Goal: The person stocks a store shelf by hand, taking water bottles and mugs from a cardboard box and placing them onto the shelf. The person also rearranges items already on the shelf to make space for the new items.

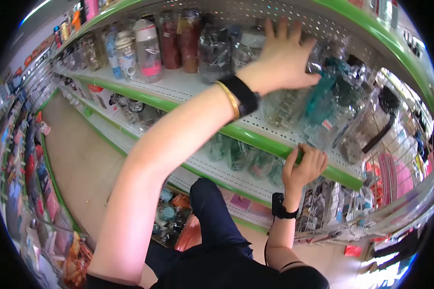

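My left hand reaches over the upper shelf with its fingers spread wide, in front of plastic-wrapped bottles; whether it touches any is hidden. A pale-lidded clear jar stands just left of it. To its right and below is a teal bottle in clear wrap. Beneath the hand sits a clear wrapped bottle. My right hand is curled over the green shelf edge, fingers on top and thumb at the left. Farther left stand a clear bottle with a pink base and dark red bottles.
A lower shelf carries green wrapped items. A wire basket rack is at the right. On the floor by my leg lies a box of wrapped goods. An aisle floor runs left, past another stocked shelf.
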Action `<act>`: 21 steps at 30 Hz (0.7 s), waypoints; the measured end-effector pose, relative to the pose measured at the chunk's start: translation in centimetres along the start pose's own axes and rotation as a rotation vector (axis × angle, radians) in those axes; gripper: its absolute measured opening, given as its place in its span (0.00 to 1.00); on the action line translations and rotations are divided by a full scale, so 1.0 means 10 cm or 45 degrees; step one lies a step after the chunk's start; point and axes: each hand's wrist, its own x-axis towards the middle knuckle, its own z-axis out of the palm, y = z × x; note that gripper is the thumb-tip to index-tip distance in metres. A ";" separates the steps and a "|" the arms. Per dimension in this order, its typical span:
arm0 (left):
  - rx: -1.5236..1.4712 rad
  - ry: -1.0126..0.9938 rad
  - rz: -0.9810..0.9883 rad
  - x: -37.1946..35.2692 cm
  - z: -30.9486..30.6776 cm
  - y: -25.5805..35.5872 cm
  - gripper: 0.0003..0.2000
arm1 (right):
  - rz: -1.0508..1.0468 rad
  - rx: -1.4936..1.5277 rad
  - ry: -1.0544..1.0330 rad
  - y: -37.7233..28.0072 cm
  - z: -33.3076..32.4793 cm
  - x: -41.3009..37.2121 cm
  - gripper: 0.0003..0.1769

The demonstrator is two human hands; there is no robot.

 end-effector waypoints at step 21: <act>-0.336 1.081 -0.376 -2.33 -1.49 0.00 0.41 | -0.103 -0.134 0.057 0.05 0.09 0.00 0.07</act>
